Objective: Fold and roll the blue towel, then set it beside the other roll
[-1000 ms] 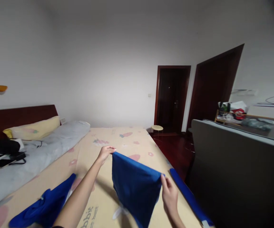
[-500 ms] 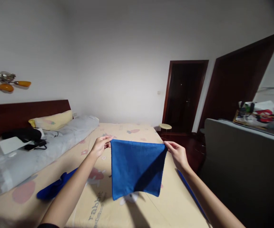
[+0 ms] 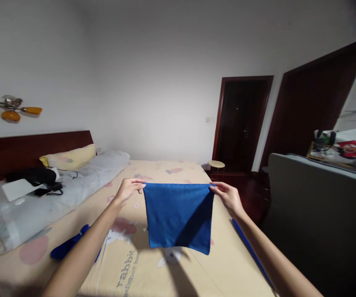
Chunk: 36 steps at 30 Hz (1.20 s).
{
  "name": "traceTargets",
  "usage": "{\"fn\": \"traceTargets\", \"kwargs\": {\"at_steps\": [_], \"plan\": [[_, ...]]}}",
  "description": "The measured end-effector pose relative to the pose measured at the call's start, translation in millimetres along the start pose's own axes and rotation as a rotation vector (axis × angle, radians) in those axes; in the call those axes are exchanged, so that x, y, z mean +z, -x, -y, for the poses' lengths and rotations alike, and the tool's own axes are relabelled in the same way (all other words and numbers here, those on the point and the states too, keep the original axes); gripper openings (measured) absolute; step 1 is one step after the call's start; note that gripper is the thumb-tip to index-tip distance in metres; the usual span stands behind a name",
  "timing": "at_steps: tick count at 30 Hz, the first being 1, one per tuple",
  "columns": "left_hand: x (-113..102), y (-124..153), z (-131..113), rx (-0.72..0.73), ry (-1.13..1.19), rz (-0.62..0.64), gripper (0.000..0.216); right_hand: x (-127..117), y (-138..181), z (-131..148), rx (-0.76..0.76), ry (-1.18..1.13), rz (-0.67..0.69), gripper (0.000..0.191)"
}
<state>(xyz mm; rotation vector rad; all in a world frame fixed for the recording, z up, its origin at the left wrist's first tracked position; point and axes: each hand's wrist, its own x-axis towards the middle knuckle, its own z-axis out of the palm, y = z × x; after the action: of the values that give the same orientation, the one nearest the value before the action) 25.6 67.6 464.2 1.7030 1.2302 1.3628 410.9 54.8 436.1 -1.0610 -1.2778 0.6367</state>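
A square blue cloth hangs spread in the air above the bed. My left hand pinches its top left corner and my right hand pinches its top right corner, so the top edge is stretched level. The cloth's lower edge hangs free just above the cream sheet. A second blue cloth lies crumpled on the sheet under my left forearm.
A grey bolster and a yellow pillow lie by the dark headboard, with a black bag and a phone beside them. A blue strip runs along the bed's right edge. A grey sofa back stands right. Dark doors are behind.
The cloth, hanging slanted a second ago, is now spread flat and level between both hands. My right hand rose and moved outward. The view has turned a little left.
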Motion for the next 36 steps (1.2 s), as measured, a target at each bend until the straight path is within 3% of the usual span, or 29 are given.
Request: {"fn": "traceTargets", "kwargs": {"at_steps": [8, 15, 21, 25, 30, 36], "plan": [[-1, -8, 20, 0.142, -0.222, -0.053, 0.019, -4, -4, -7, 0.021, 0.066, 0.114, 0.051], [6, -7, 34, 0.288, -0.367, -0.088, 0.015, -2, -6, -5, -0.033, 0.180, 0.113, 0.048], [2, -12, 38, 0.312, -0.375, -0.028, 0.020, -6, -6, -3, -0.070, 0.291, 0.140, 0.043], [-2, -19, 41, 0.237, -0.309, 0.049, 0.027, -7, -11, -7, -0.057, 0.257, 0.114, 0.039], [2, -33, 51, 0.013, -0.171, 0.175, 0.040, 5, -20, -23, 0.035, 0.111, 0.094, 0.047], [14, -56, 71, -0.189, -0.046, 0.130, 0.044, 30, -38, -49, 0.182, -0.074, 0.081, 0.052]]}}
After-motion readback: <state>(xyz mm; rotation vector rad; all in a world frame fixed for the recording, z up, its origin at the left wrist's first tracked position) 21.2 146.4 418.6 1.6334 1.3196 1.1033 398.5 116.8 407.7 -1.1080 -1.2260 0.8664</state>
